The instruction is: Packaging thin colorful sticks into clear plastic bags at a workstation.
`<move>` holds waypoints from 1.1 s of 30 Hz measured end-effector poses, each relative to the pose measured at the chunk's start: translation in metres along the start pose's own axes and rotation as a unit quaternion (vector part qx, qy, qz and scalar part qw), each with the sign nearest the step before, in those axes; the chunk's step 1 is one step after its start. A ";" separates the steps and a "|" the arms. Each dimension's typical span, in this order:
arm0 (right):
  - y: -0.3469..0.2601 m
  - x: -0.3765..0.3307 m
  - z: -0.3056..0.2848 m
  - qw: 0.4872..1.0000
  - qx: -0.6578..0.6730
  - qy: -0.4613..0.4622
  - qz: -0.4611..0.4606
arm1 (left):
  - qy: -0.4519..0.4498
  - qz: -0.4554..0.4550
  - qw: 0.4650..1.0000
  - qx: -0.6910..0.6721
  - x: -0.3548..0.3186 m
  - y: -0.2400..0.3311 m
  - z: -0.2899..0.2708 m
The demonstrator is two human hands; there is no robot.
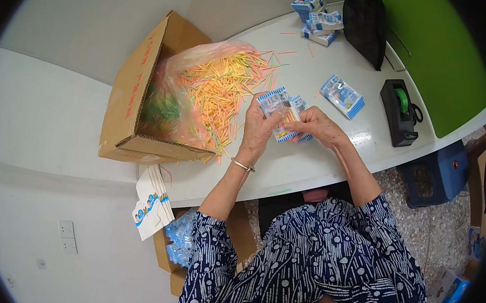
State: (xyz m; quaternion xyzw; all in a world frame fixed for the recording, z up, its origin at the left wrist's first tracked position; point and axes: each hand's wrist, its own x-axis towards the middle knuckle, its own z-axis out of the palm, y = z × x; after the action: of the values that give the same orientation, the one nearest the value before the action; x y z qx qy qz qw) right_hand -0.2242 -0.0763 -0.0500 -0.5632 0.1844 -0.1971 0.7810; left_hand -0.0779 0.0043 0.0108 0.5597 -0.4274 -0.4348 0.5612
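Over the white table, my left hand (256, 125) is closed on a small clear plastic packet (273, 101) with blue-and-white striped ends. Thin pale sticks show through its film. From the other side, my right hand (322, 128) pinches at the packets, thumb and fingers together. Partly hidden behind the first is a second blue-and-white packet (299, 103); which fingers bear it I cannot tell. Left of my hands, a large pile of thin yellow, orange, pink and green sticks (219, 85) spills from a pink plastic bag in a tipped cardboard box (125, 98).
A blue-striped packet (342, 96) lies right of my hands, beside a black tape dispenser (399, 114). Small blue-and-white boxes (317, 21) and a black bag (364, 25) stand at the back. Below the table's edge, a carton holds blue packets (179, 240); a blue stool (436, 173) stands right.
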 end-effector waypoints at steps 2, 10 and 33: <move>-0.002 -0.002 0.003 1.000 0.008 0.006 -0.013 | 0.003 0.007 1.000 -0.008 0.000 -0.005 0.003; -0.012 -0.019 -0.016 0.995 -0.073 0.067 0.012 | -0.032 -0.013 0.999 -0.039 0.011 -0.031 0.001; -0.015 -0.027 -0.052 0.659 -0.545 0.414 -0.314 | 0.038 0.134 0.951 0.275 0.023 -0.036 0.009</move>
State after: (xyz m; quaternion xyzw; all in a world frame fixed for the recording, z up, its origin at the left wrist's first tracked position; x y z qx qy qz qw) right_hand -0.2754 -0.1083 -0.0490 -0.7728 0.3752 -0.5072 0.0693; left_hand -0.0809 -0.0201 -0.0249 0.6458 -0.5798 -0.2001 0.4547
